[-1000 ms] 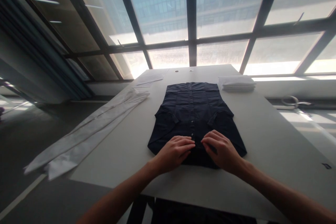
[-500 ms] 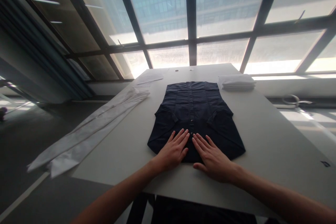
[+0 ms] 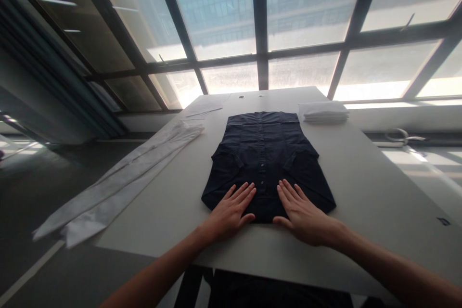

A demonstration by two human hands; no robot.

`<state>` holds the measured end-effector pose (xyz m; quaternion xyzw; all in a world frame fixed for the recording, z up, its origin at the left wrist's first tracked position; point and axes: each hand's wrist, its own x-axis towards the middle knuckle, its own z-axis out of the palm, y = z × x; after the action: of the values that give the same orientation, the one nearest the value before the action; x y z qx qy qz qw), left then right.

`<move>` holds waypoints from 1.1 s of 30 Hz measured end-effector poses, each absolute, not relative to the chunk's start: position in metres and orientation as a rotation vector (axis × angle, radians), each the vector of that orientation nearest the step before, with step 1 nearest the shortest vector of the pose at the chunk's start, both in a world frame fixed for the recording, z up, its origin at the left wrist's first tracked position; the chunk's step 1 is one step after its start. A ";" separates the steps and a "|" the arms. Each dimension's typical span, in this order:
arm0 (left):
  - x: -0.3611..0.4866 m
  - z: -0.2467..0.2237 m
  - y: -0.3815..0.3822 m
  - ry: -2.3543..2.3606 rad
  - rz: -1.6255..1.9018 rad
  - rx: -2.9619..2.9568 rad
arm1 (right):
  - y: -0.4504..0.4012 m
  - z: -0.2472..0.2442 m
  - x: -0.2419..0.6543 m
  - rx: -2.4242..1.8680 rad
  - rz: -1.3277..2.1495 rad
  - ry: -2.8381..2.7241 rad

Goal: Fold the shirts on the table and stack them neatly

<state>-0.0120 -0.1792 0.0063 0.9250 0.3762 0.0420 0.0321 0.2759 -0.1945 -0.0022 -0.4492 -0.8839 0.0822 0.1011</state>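
Head view: a dark button-front shirt [image 3: 265, 142] lies flat across the middle of the frame, on a white table [image 3: 361, 192]. Its wider end is toward the bottom of the frame, and its line of buttons [image 3: 262, 165] runs up the centre.

At lower centre, the left hand [image 3: 231, 212] and the right hand [image 3: 303, 217] rest palm down on the shirt's near part, apart from each other, one to either side of the button line. Each hand is open with its fingers stretched out and its thumb apart, gripping nothing.

A long white cloth [image 3: 126, 180] stretches from left of the shirt down toward the lower left, hanging past the table edge. Thin white sheets [image 3: 202, 109] lie beyond it. A folded white stack [image 3: 325, 112] sits near the shirt's upper right. Windows [image 3: 301, 9] fill the top, with a dark curtain [image 3: 54, 70] at the left.
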 end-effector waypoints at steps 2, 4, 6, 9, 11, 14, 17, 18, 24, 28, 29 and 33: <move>-0.010 0.007 -0.180 1.152 0.140 2.857 | -0.188 0.007 0.269 -1.316 0.236 -2.537; -0.009 0.009 -0.180 1.153 0.145 2.861 | -0.183 0.013 0.260 -1.254 0.230 -2.502; -0.008 0.009 -0.180 1.160 0.149 2.862 | -0.180 0.015 0.251 -1.126 0.283 -2.561; -0.008 0.008 -0.180 1.180 0.170 2.850 | -0.181 0.010 0.246 -1.003 0.377 -2.671; -0.010 0.005 -0.180 1.213 0.192 2.832 | -0.183 0.006 0.248 -1.028 0.394 -2.690; -0.014 0.000 -0.180 1.273 0.185 2.815 | -0.186 0.003 0.254 -1.080 0.381 -2.703; -0.019 -0.003 -0.182 1.314 0.139 2.808 | -0.189 0.003 0.258 -1.116 0.361 -2.720; -0.021 -0.003 -0.183 1.321 0.126 2.802 | -0.190 0.004 0.259 -1.131 0.357 -2.721; -0.034 0.008 -0.188 1.333 0.136 2.652 | -0.192 0.004 0.264 -1.191 0.366 -2.722; -0.036 0.022 -0.176 1.354 0.384 2.423 | -0.191 0.004 0.262 -1.179 0.429 -2.719; -0.033 0.027 -0.171 1.381 0.495 2.359 | -0.190 0.004 0.261 -1.183 0.445 -2.699; 0.000 0.049 -0.145 1.361 0.773 2.287 | -0.183 0.004 0.252 -1.300 0.427 -2.469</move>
<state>-0.0003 -0.1446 0.0493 0.8112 0.4826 0.2741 0.1841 0.2525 -0.1832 0.0044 -0.4547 -0.8636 0.1493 0.1586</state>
